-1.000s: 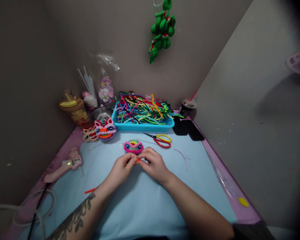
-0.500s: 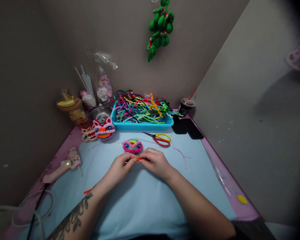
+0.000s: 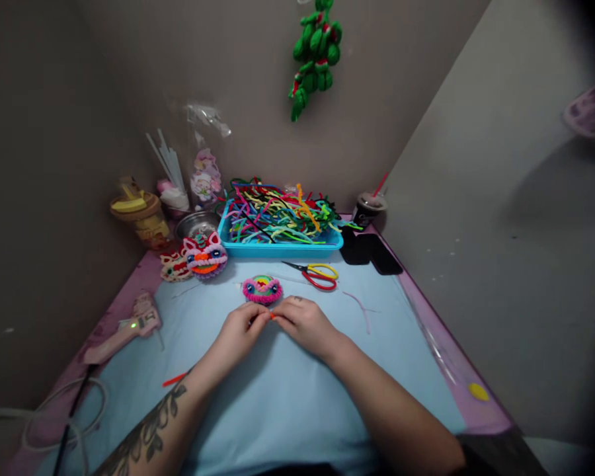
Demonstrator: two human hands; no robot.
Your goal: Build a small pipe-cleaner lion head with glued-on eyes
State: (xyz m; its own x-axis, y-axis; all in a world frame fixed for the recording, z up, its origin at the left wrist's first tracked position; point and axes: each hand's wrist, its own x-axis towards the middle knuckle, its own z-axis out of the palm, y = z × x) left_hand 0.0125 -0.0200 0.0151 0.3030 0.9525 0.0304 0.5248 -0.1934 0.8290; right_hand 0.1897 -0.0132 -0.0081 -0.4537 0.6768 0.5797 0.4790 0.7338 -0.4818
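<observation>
A small piece of orange pipe cleaner is pinched between the fingertips of my left hand and my right hand, most of it hidden. Just beyond the fingers lies a pink fuzzy lion head with blue eyes. Scissors with one yellow and one red handle rest behind my right hand. Beside my left forearm lies another orange pipe cleaner, partly covered by the arm. A thin pale purple strand lies to the right.
A blue tray heaped with coloured pipe cleaners stands at the back. Two finished-looking lion heads sit left of it, near a metal bowl. A glue gun with a lit green light lies left. Dark phones and a drink cup are right.
Both hands stay at nearly the same place, fingertips closer together, and less of the orange piece shows between them. The whole view has shifted slightly.
</observation>
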